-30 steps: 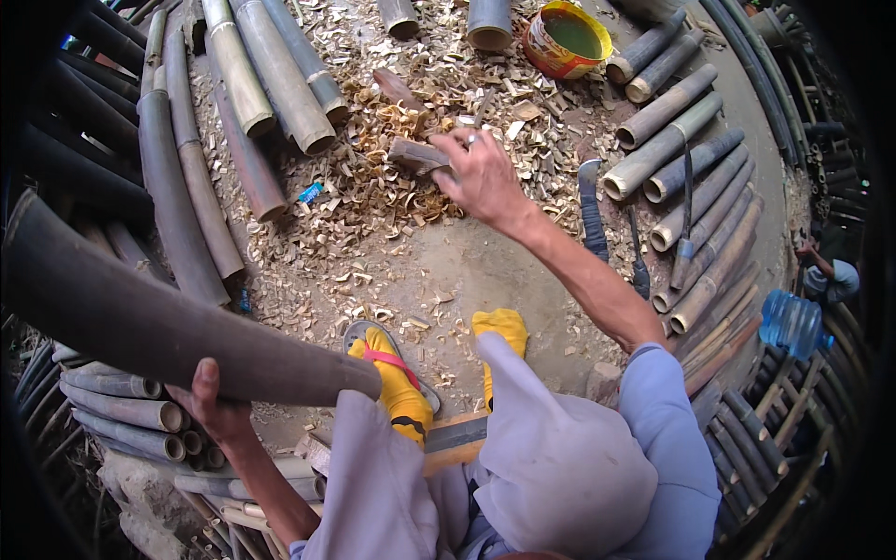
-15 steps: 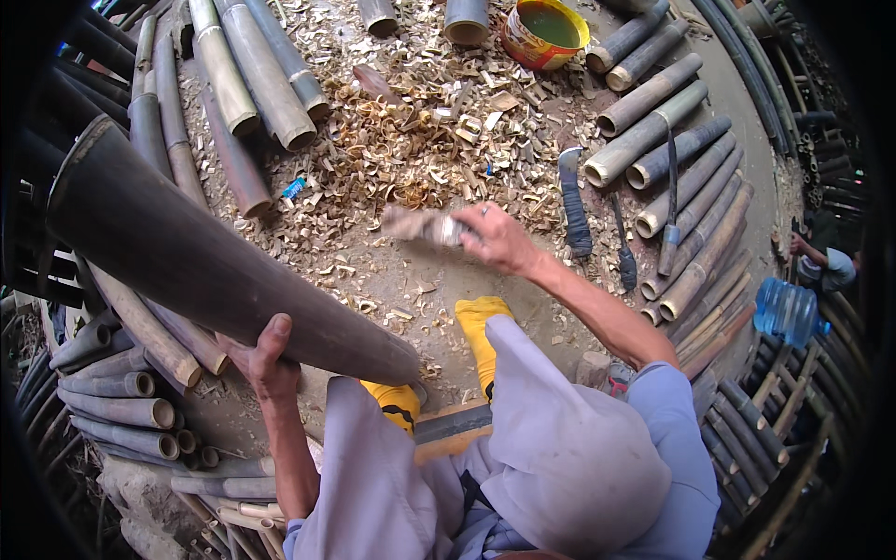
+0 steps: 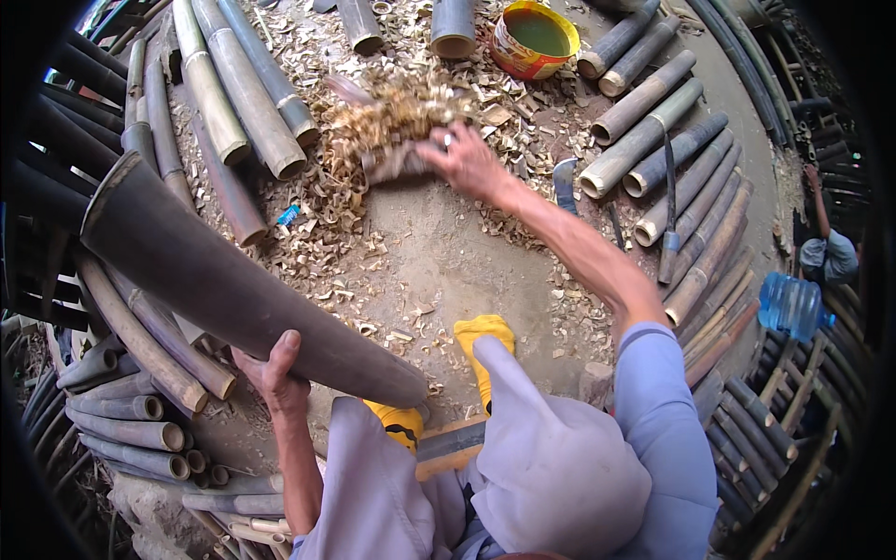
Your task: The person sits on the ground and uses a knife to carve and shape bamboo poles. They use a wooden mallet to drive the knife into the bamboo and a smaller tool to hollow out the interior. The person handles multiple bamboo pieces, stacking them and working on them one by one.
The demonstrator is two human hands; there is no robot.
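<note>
My left hand [image 3: 278, 369] is closed round the underside of a thick dark bamboo tube [image 3: 243, 280], thumb up along its side. The tube slants from the upper left down to its lower end by my yellow-covered foot [image 3: 392, 422]. Out in front, my right hand [image 3: 469, 166] grips a short brownish-grey piece [image 3: 397, 166], blurred, whose kind I cannot make out. That piece presses against a heap of bamboo shavings [image 3: 350, 140], and some of the shavings are smeared by motion. Behind it lies a swept patch of grey floor [image 3: 411, 233].
Cut bamboo lengths [image 3: 644, 121] lie in rows on both sides. A curved blade [image 3: 565, 182] and a long knife [image 3: 669, 215] are at the right. A yellow-and-red bucket [image 3: 534, 42] of greenish liquid stands far off. A blue water jug [image 3: 791, 306] and another person [image 3: 829, 252] are farther right.
My right hand has moved forward with the brownish-grey piece, pushing shavings away from me and baring floor. The bamboo tube's upper end has dropped slightly and shifted right.
</note>
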